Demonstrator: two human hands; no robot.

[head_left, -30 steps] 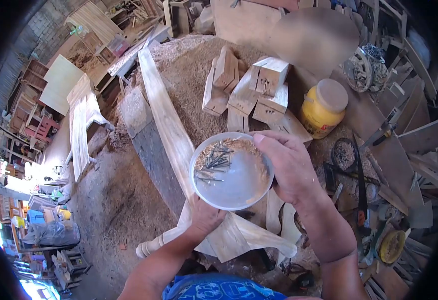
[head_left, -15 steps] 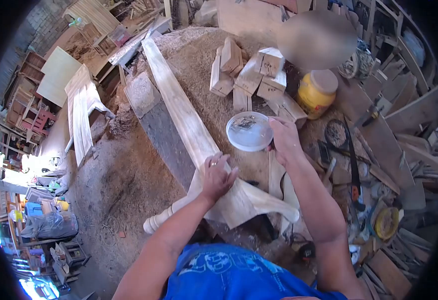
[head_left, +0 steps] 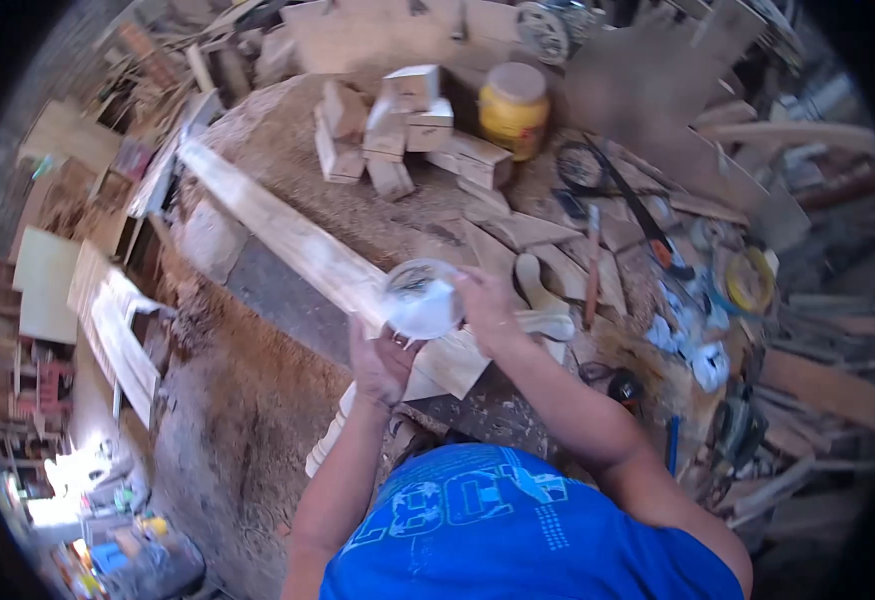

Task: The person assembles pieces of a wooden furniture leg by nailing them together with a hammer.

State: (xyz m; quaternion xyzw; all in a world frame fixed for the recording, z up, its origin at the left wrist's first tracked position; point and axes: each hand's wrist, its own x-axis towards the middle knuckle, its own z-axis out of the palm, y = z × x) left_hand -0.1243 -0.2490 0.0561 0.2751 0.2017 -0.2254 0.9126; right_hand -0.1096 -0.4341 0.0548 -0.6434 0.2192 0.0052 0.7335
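A round, clear shallow container (head_left: 424,300) with dark slivers inside sits over the near part of a long pale wooden piece (head_left: 288,235). My right hand (head_left: 488,308) grips its right rim. At its lower left is my left hand (head_left: 383,362), palm turned up and fingers apart, close under the rim; whether they touch is unclear. The wooden piece runs from upper left toward me and flares into a curved, leg-like end (head_left: 548,325) near my right forearm.
Cut wooden blocks (head_left: 388,130) and a yellow jar (head_left: 515,112) stand beyond. Right of my hands lie a saw (head_left: 648,222), a black round dish (head_left: 581,166) and a yellow lid (head_left: 750,280). Scrap wood (head_left: 828,390) fills the far right.
My view has shifted right. The clear container has moved inward over the wooden piece. My left hand has lifted off the wood and turned palm up beside the container.
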